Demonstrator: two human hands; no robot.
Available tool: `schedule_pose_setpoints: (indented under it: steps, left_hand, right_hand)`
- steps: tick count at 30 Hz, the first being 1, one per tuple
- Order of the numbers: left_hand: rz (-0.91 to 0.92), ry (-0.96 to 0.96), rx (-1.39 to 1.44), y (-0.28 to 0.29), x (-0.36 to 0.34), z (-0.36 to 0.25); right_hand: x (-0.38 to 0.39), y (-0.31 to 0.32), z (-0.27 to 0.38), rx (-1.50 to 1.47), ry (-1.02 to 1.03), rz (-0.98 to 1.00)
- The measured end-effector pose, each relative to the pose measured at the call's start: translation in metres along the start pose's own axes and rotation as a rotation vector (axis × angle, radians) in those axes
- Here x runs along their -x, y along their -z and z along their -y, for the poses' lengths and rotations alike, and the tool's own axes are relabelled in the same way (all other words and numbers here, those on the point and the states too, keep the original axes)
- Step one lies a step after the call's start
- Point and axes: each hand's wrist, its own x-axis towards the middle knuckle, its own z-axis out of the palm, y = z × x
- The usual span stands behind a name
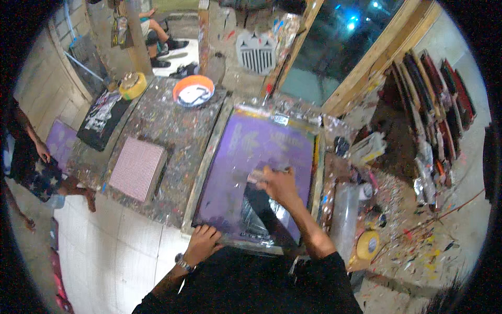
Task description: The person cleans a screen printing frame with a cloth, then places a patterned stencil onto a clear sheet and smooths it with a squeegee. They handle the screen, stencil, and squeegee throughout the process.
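A screen printing frame point(210, 152) with purple mesh lies on the bench in front of me. My left hand point(205, 242) grips its near left corner, fingers curled over the edge. Over the middle of the mesh, my right hand point(277, 184) is closed on a small pale pinkish wad point(255, 176), whose kind I cannot make out. It presses against the mesh. Below it the mesh is dark and shiny point(256, 214), partly shaded by my arm. Faint lighter designs show in the purple near the frame's far end.
Left of the frame are a striped pinkish stack point(137, 168), an orange-rimmed bowl point(194, 90) with white contents, a tape roll point(133, 85) and a black printed cloth point(101, 120). At right stand a clear cylinder point(345, 220), a yellow tape roll point(367, 244) and several racked squeegees point(426, 104). Another person's hand point(43, 152) is far left.
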Motion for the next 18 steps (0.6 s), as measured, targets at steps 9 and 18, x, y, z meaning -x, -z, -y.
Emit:
schedule_pose_setpoints:
  steps: [9,18]
  left_hand:
    - [0.015,-0.046,0.034,0.007,0.0,0.005]
    - [-0.006,-0.051,0.006,0.007,-0.004,0.004]
  right_hand:
    - [0.057,0.006,0.044,-0.06,0.03,0.192]
    - [0.132,0.005,0.084,-0.252,-0.074,0.24]
